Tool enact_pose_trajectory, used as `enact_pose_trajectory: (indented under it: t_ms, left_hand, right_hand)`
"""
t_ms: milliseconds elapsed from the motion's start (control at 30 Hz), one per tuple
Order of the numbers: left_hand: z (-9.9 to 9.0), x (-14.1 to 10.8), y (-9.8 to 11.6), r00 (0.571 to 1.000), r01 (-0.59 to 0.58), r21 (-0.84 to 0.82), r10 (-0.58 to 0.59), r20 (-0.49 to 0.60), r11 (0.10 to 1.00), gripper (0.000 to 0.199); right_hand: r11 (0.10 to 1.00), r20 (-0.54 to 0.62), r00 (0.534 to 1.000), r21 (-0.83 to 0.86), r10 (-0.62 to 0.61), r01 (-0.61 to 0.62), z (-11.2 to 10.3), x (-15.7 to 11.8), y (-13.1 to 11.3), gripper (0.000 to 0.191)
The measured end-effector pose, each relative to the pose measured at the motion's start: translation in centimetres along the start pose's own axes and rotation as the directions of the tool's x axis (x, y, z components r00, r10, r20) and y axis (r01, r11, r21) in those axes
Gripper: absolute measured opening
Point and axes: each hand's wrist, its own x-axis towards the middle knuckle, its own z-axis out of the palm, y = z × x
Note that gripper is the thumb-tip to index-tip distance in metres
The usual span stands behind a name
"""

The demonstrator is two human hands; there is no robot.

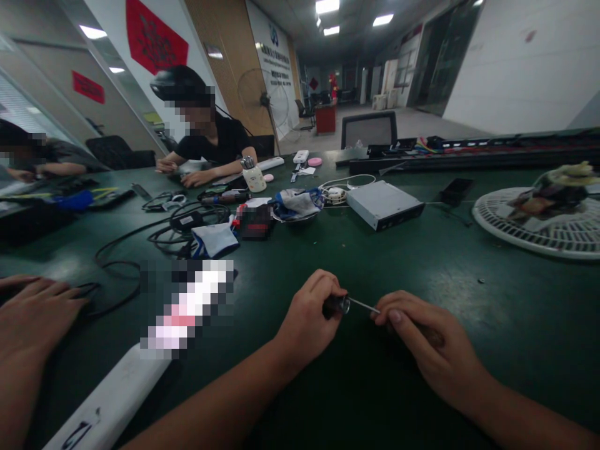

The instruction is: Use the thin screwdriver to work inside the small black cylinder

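My left hand (309, 319) is closed around a short dark cylindrical piece (334, 304) with a shiny metal rim facing right. What this piece is, I cannot make out. My right hand (429, 347) grips a tool that looks like a screwdriver, its thin metal shaft (364, 305) pointing left. The shaft reaches to the rim of the dark piece; whether it touches or enters it, I cannot tell. A brownish handle (432, 336) shows partly under the right fingers. Both hands are above the dark green table (356, 387).
Left of my forearm lie a long white bar (112, 394) and a blurred-out bright screen (192, 306). Another person's hand (40, 315) rests at far left. Behind are cables (117, 250), gloves (297, 203), a disc drive (384, 203) and a fan grille (544, 222). A co-worker (213, 140) sits opposite.
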Motion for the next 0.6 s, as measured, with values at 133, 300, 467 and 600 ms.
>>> enact_pose_trajectory:
  t_ms: [133,300,467,600]
  left_hand:
    - [0.11,-0.11,0.09,0.999,-0.027,0.007,0.027,0.021,1.0,0.026]
    - [0.12,-0.09,-0.05,0.999,-0.037,0.015,0.037,0.015,0.999,0.027]
    - [0.06,0.16,0.02,1.0,0.002,0.024,-0.002,-0.027,1.0,0.029]
    - [0.23,-0.18,0.32,1.0,-0.014,0.091,0.015,-0.011,0.996,0.028]
  right_hand:
    - [0.999,0.019,0.999,0.029,0.035,-0.036,-0.13,0.05,0.03,0.034]
    - [0.997,0.016,0.999,0.077,-0.03,0.029,-0.1,0.09,-0.19,0.031]
    - [0.996,0.057,0.997,-0.073,-0.048,0.052,0.17,0.01,-0.19,0.025]
    - [0.989,0.039,0.999,-0.144,-0.023,0.029,0.24,-0.02,-0.33,0.027]
